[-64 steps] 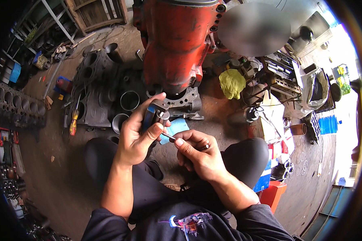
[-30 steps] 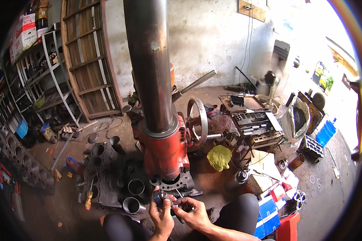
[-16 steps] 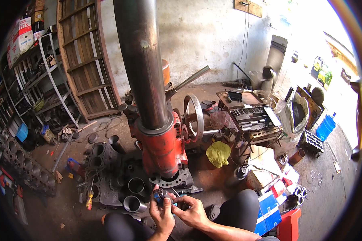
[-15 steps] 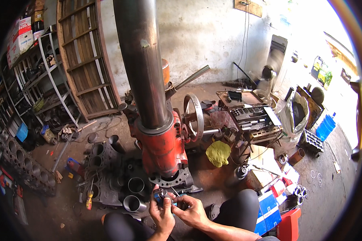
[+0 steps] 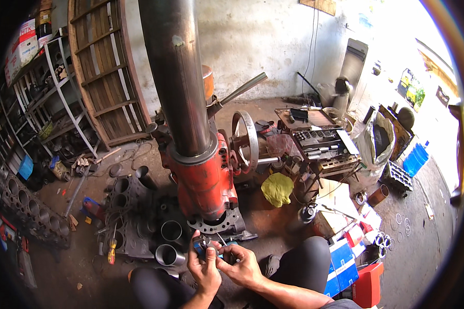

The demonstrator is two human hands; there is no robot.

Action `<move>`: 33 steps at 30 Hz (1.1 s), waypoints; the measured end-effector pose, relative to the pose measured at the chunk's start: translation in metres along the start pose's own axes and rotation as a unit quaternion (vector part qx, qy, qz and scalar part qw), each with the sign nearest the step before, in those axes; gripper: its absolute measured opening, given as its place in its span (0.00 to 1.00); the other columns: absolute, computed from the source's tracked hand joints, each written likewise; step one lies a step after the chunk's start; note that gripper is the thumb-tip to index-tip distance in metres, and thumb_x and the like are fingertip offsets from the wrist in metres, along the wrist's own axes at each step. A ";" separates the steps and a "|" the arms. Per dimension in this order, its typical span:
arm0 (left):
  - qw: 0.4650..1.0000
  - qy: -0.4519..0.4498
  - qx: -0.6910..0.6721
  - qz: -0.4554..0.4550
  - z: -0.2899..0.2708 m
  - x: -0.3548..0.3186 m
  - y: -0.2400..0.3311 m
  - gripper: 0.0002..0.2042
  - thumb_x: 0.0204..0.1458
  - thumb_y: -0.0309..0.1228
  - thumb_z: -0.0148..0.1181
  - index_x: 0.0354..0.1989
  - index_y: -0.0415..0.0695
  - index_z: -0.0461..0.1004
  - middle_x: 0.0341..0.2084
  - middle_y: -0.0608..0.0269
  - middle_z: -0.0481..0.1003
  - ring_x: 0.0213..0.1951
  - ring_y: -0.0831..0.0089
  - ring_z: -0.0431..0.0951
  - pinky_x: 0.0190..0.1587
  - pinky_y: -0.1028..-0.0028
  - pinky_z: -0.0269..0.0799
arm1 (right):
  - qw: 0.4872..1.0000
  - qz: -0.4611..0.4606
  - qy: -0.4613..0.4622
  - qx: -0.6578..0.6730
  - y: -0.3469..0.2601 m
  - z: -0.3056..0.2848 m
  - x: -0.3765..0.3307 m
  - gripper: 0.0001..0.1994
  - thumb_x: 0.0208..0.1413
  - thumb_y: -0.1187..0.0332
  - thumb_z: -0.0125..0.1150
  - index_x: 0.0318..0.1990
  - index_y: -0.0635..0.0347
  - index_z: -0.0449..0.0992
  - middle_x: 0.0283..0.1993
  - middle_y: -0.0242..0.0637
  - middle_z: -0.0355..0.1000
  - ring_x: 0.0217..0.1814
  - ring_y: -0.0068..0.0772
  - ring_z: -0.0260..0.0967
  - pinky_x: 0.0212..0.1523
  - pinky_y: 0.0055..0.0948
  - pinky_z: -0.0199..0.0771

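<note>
Far left: a row-bored engine block (image 5: 31, 211) lies along the left edge, below metal shelving (image 5: 51, 103).
Lower left: a yellow-handled screwdriver (image 5: 111, 252) rests on the floor beside a dark cylinder block (image 5: 126, 216); a loose steel cylinder sleeve (image 5: 167, 255) lies at its lower corner.
Centre: a red boring machine (image 5: 203, 180) with a tall grey column (image 5: 172, 72) stands on the block, its handwheel (image 5: 247, 139) to the right.
Left hand (image 5: 203, 268): bottom centre, fingers curled closed around a small blue-and-metal part (image 5: 203, 246), thumb on top.
Right hand (image 5: 242, 268): just right of it, fingertips pinched at the same part; what they pinch is too small to tell.
Step in hand: by the look of it, fitting or adjusting the small part, held just below the machine's base.
Next move: likely calls for a steady left grip while the right fingers turn or seat the piece.
Right: a yellow rag (image 5: 277, 188), an open socket tray (image 5: 319, 144), blue and red boxes (image 5: 350, 268).
</note>
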State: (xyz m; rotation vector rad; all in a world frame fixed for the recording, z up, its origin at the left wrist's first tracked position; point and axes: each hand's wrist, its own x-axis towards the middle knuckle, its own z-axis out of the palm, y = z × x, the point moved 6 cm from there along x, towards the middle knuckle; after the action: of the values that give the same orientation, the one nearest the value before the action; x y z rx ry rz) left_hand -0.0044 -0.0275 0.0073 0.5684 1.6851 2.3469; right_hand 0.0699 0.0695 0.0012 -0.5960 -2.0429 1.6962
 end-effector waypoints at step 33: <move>0.995 0.010 -0.085 -0.044 -0.002 0.006 -0.003 0.31 0.64 0.40 0.58 0.69 0.36 0.57 0.36 0.63 0.75 0.39 0.76 0.75 0.45 0.74 0.73 | 0.994 0.056 -0.030 0.084 0.001 0.003 0.003 0.12 0.50 0.70 0.72 0.38 0.64 0.77 0.23 0.24 0.65 0.26 0.13 0.56 0.25 0.21 0.59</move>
State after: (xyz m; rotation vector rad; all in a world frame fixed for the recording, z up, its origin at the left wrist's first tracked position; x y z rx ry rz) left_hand -0.0106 -0.0260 0.0046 0.4338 1.4679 2.4092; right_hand 0.0661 0.0692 0.0002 -0.6220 -1.9123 1.9501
